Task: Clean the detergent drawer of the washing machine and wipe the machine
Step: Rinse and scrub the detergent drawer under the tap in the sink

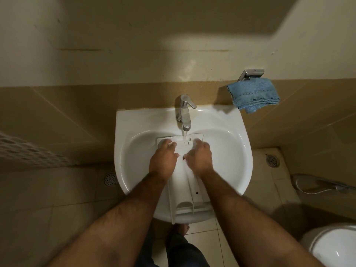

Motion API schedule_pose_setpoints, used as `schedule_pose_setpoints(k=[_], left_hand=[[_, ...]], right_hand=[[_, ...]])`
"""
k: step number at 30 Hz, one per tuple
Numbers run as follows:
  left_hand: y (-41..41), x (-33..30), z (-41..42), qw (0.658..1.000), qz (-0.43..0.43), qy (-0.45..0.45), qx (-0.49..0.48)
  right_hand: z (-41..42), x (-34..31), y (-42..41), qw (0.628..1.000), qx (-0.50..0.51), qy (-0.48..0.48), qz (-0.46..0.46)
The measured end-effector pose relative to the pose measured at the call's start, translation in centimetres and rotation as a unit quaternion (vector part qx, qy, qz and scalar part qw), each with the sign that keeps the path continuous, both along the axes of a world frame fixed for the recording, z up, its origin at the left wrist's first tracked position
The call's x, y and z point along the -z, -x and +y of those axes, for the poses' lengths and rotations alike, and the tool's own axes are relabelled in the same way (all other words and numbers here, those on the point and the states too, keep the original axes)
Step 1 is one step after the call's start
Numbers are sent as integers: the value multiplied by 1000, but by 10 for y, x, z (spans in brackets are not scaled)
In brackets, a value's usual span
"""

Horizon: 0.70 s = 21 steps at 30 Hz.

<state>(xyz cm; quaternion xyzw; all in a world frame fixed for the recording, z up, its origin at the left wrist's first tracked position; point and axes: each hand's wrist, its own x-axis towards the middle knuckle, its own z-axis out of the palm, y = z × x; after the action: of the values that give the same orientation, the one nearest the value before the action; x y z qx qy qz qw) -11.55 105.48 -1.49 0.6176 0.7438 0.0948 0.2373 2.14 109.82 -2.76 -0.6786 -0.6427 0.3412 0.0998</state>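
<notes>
A white plastic detergent drawer (187, 191) lies lengthwise in the white sink (233, 151), its front panel under the running tap (184, 112). Water streams from the spout onto the drawer's far end. My left hand (163, 160) grips the drawer's left side near the front panel, fingers curled over its edge. My right hand (200, 158) grips the right side in the same way. The drawer's near end sticks out over the sink's front rim.
A blue cloth (254, 95) hangs from a metal holder (250, 74) on the tiled wall, right of the tap. A toilet (331, 247) stands at the lower right, with a spray hose (316, 187) along the wall. Floor drains (272, 160) sit on either side of the sink.
</notes>
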Motion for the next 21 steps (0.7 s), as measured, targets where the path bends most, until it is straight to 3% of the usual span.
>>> schedule_pose_setpoints(k=[1, 3, 6, 10, 12, 17, 21], left_hand=[[1, -1, 1, 1000, 16, -4, 2], [6, -5, 4, 997, 70, -17, 19], [12, -8, 6, 990, 132, -33, 42], [25, -8, 1, 990, 119, -68, 35], [32, -8, 1, 992, 100, -71, 39], [35, -22, 5, 997, -58, 40, 33], [35, -35, 10, 996, -89, 9, 19]], right_hand=[[-3, 0, 3, 996, 66, 59, 20], [-7, 6, 2, 982, 92, 149, 66], [-9, 6, -6, 983, 68, 138, 105], [-6, -5, -12, 986, 39, 111, 122], [-2, -12, -15, 987, 24, 104, 120], [11, -31, -21, 990, 0, 93, 109], [19, -40, -31, 984, -19, 104, 145]])
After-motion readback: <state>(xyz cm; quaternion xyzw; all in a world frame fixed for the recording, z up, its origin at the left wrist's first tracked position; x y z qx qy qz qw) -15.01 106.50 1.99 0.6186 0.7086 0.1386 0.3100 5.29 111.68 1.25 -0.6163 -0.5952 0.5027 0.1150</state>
